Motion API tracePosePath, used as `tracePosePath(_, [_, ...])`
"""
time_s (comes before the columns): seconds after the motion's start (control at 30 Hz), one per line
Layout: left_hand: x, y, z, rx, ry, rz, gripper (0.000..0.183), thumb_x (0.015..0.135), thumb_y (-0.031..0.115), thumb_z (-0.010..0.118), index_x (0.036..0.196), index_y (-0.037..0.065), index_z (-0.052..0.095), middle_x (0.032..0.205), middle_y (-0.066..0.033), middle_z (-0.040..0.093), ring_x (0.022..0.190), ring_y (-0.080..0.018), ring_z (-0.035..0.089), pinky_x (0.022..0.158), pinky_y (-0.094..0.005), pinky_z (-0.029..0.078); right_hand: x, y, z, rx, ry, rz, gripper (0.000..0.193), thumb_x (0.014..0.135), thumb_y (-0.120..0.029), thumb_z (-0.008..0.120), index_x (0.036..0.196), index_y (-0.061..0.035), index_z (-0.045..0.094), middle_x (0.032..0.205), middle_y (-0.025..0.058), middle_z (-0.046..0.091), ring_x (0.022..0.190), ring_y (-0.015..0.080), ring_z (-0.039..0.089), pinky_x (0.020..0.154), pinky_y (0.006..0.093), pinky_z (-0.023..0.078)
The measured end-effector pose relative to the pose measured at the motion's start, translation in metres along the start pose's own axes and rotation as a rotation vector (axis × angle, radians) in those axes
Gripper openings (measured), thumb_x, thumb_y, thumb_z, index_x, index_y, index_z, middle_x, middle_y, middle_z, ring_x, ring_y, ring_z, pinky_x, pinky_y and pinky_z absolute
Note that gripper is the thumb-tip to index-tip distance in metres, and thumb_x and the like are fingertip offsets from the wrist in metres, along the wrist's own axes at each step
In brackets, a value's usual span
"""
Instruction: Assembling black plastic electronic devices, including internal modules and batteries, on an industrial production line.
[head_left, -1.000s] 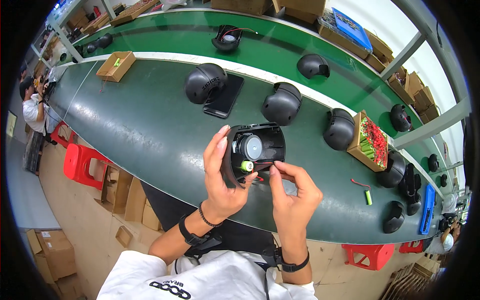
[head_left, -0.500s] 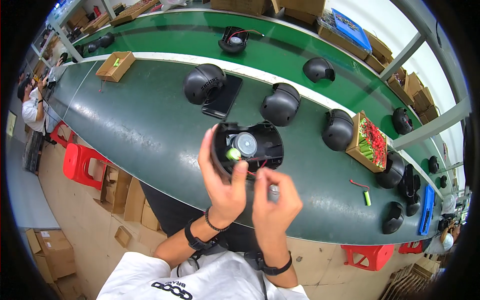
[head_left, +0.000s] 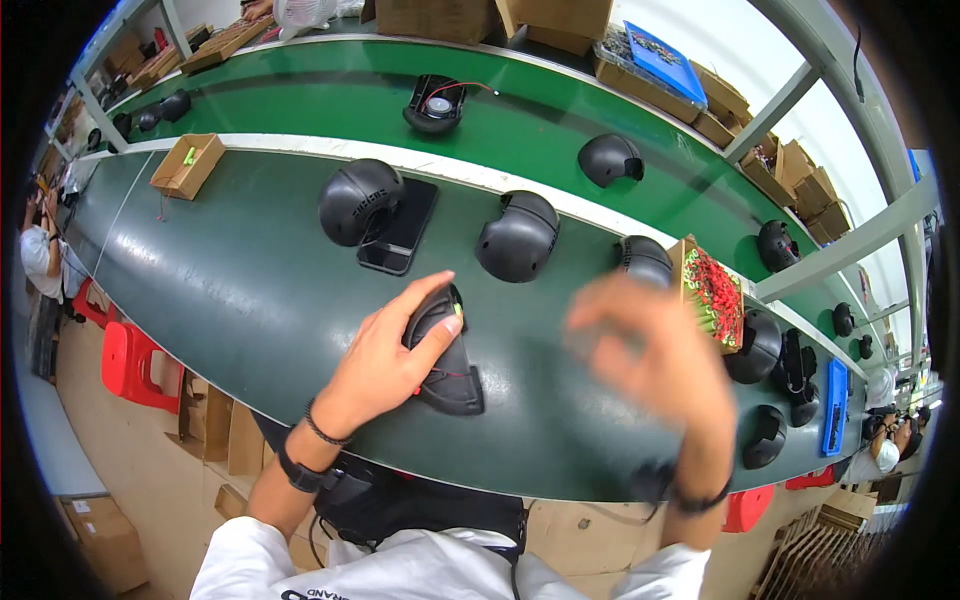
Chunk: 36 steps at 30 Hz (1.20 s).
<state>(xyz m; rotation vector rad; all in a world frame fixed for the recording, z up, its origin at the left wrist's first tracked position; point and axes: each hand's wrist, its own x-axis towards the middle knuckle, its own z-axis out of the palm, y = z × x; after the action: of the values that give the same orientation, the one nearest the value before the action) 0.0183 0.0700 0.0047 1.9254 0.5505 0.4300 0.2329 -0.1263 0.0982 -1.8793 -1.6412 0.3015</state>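
My left hand [head_left: 385, 350] is wrapped round a rounded black plastic housing [head_left: 458, 385], which rests tilted on the green worktable [head_left: 270, 290]. A bit of green battery shows beside my thumb, and a thin red wire crosses the housing's inner side. Most of its inside is hidden from this angle. My right hand [head_left: 650, 345] is raised over the table to the right, smeared by motion. It is nearest to a black housing [head_left: 645, 260] and a cardboard box of green batteries with red connectors [head_left: 715, 300]. Whether it holds anything cannot be seen.
A black housing [head_left: 360, 203] overlaps a dark phone [head_left: 400, 235]; another housing [head_left: 518, 238] sits right of them. Beyond a pale ledge, a green conveyor [head_left: 300, 90] carries more housings. A small open carton [head_left: 188, 167] is at left, a blue tray [head_left: 835, 405] far right.
The housing has gone down onto the table and turned, hiding the speaker inside it. My right hand has left it and swung right. The whole view has shifted slightly.
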Motion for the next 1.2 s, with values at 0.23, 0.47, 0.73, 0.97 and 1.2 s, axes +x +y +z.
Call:
tracePosePath(0.23, [0.034,-0.009,0.007,0.13,-0.305,0.156,0.051,0.104,0.023,0.069,0.152,0.008,0.059,0.144,-0.0141,0.062,0.129,-0.0249,0.061,0.115,-0.0357,0.045,0.12,0.26,-0.055,-1.005,0.012,0.155,0.093,0.077,0.006,0.082,0.16,-0.018,0.047,0.158,0.0202,0.051,0.147,0.042,0.048,0.119,0.0497,0.047])
tracePosePath(0.47, [0.04,-0.014,0.024,-0.375,-0.351,-0.021,0.051,0.099,0.01,0.066,0.149,0.004,0.06,0.118,-0.0051,0.072,0.076,-0.0062,0.058,0.066,-0.0256,0.051,0.142,0.26,-0.071,-0.649,0.151,0.236,0.057,0.089,-0.029,0.086,0.134,-0.0012,0.064,0.119,0.0254,0.074,0.112,0.0442,0.071,0.098,0.0478,0.056])
tracePosePath(0.73, [0.036,-0.011,0.02,-0.418,-0.392,-0.094,0.057,0.096,0.002,0.062,0.152,-0.005,0.055,0.152,-0.015,0.061,0.143,-0.0225,0.055,0.123,-0.0365,0.04,-0.009,0.016,0.003,0.05,0.194,0.533,0.049,0.097,-0.025,0.079,0.138,0.0008,0.069,0.099,0.0167,0.08,0.089,0.0195,0.075,0.081,0.0371,0.058])
tracePosePath(0.97, [0.026,-0.005,0.038,-0.451,-0.416,0.017,0.054,0.095,0.002,0.062,0.148,-0.004,0.057,0.145,-0.0138,0.064,0.138,-0.0212,0.058,0.12,-0.0376,0.043,-0.051,0.015,0.114,0.433,0.3,0.501,0.042,0.103,-0.014,0.063,0.142,0.0027,0.063,0.128,0.021,0.07,0.117,0.0284,0.071,0.102,0.0378,0.054])
tracePosePath(1.2, [0.024,-0.007,0.038,-0.432,-0.424,-0.015,0.05,0.095,0.002,0.062,0.145,-0.002,0.059,0.139,-0.0127,0.066,0.133,-0.0214,0.062,0.116,-0.0374,0.047,-0.048,0.006,0.135,0.773,0.397,0.464,0.049,0.098,-0.001,0.046,0.146,0.0018,0.055,0.147,0.0194,0.061,0.14,0.0292,0.057,0.121,0.0402,0.039])
